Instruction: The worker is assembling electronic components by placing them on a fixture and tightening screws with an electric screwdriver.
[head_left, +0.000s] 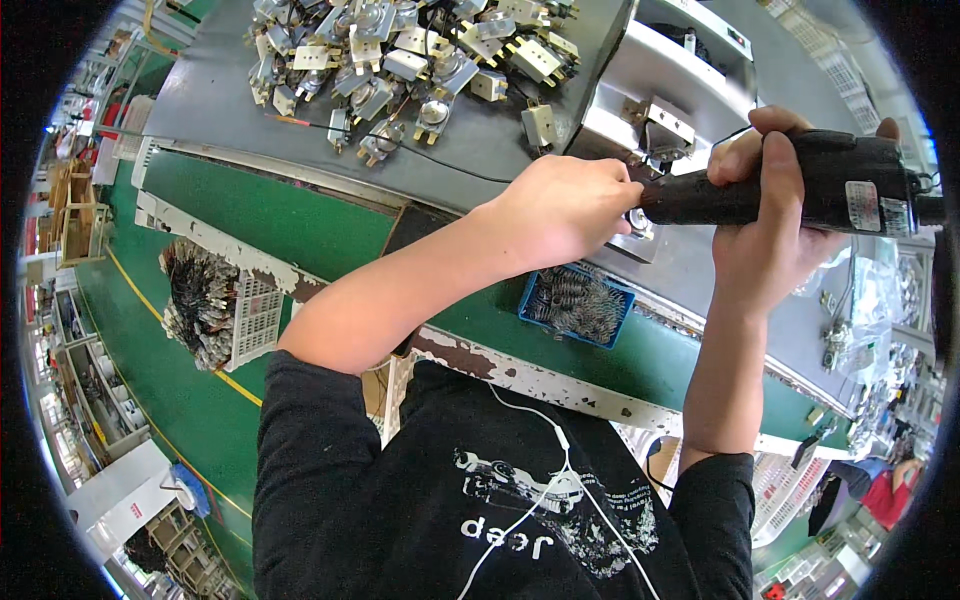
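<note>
In my right hand (765, 195) is a black electric screwdriver (830, 180), held sideways with the fingers wrapped round its body. Its narrow end points left, at the fingers of my left hand (585, 205). My left hand is closed, fingertips pinched together by that end; what lies between them is hidden. Just below the fingertips, part of a shiny metal piece with a round part (640, 238) shows on the bench. Behind the hands, a small metal assembly (665, 130) with a white block sits against a bent silver metal housing (625, 85).
A heap of small metal assemblies with white blocks (405, 65) covers the back of the grey bench (215, 95). A blue tray of springs (575, 305) stands below the bench edge. Left, a white basket (258, 320) holds dark bundled parts. Clear plastic bags (865, 310) lie right.
</note>
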